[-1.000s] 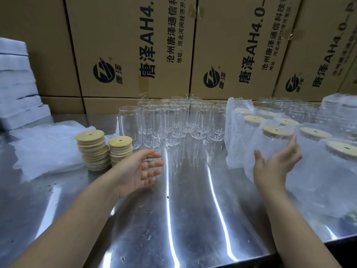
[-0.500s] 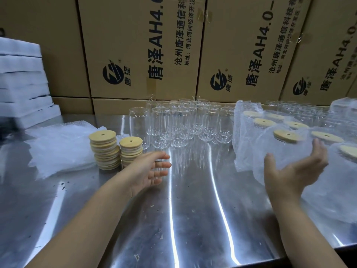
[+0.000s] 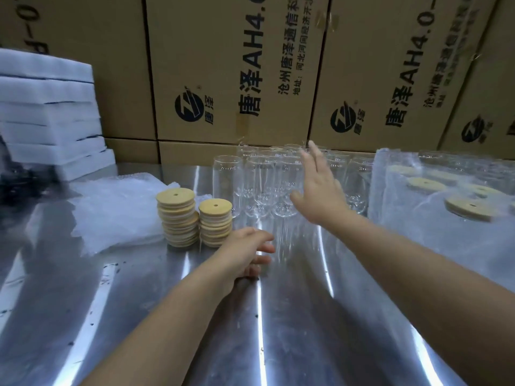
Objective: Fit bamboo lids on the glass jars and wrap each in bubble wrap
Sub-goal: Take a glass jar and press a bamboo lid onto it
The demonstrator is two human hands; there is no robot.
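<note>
on the steel surface (image 3: 306,316) lies bubble wrap (image 3: 117,213), then two stacks of bamboo lids (image 3: 178,215). just right of them is the left hand (image 3: 245,252), low, fingers loosely apart, holding nothing. the right hand (image 3: 317,190) is stretched out before the glass jars (image 3: 259,185), fingers straight, holding nothing. wrapped jars (image 3: 446,196) stand far right.

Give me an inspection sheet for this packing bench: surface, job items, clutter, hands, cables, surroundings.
Surface: steel table, shiny, speckled.
Job's things: bare glass jars clustered at the back; two stacks of bamboo lids; bubble wrap sheets at left; wrapped lidded jars at right.
Clutter: white foam slabs stacked far left.
Hands: left hand open beside the lid stacks; right hand open in front of the bare jars.
Cables: nothing seen.
Surroundings: printed cardboard cartons behind.
</note>
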